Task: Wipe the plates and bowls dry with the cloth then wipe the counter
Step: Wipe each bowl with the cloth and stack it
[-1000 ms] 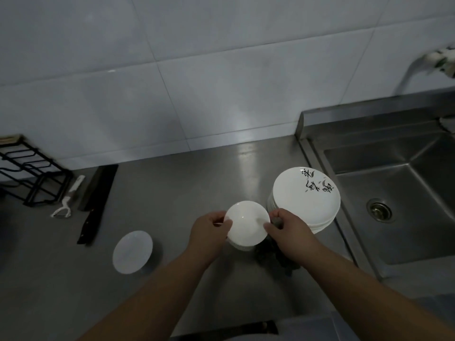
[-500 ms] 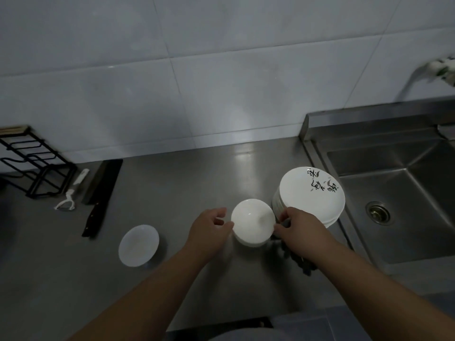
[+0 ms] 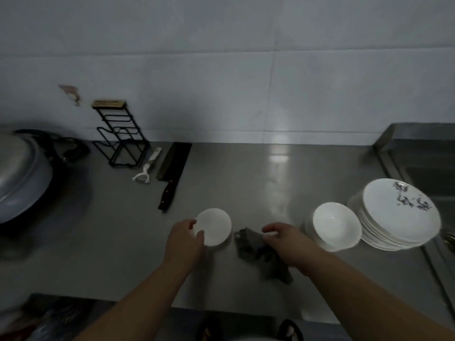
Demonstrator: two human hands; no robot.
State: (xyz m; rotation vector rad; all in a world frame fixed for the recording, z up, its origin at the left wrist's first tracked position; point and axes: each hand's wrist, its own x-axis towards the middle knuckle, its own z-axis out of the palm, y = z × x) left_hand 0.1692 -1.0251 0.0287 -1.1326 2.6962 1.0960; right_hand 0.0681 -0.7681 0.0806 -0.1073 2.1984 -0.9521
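The left hand [image 3: 183, 238] is gripping the near-left edge of a small white dish [image 3: 213, 226], thumb on its face and fingers curling round the rim; whether the dish is resting on the surface [image 3: 246, 183] or lifting just off it is hard to tell. The right hand [image 3: 283, 238] is clutching a grey cloth [image 3: 258, 249], which is bunching under the palm and trailing toward the person, just right of the dish without touching it.

Further right, a white bowl [image 3: 336, 223] is sitting on top of what looks like a short stack of bowls, touching a tall pile of plates [image 3: 400, 215] whose top one is carrying dark painted marks. The sink [image 3: 418, 153] is lying beyond, cut off by the frame.

Judging from this, the task is standing at an early stage: most of the crockery is waiting in its stacks, and the wiping of the surface is not yet beginning. Whether any piece is wet or dry cannot be made out in the dim, blurred light. At far left a lidded pot [image 3: 22, 173] is being cut off too.
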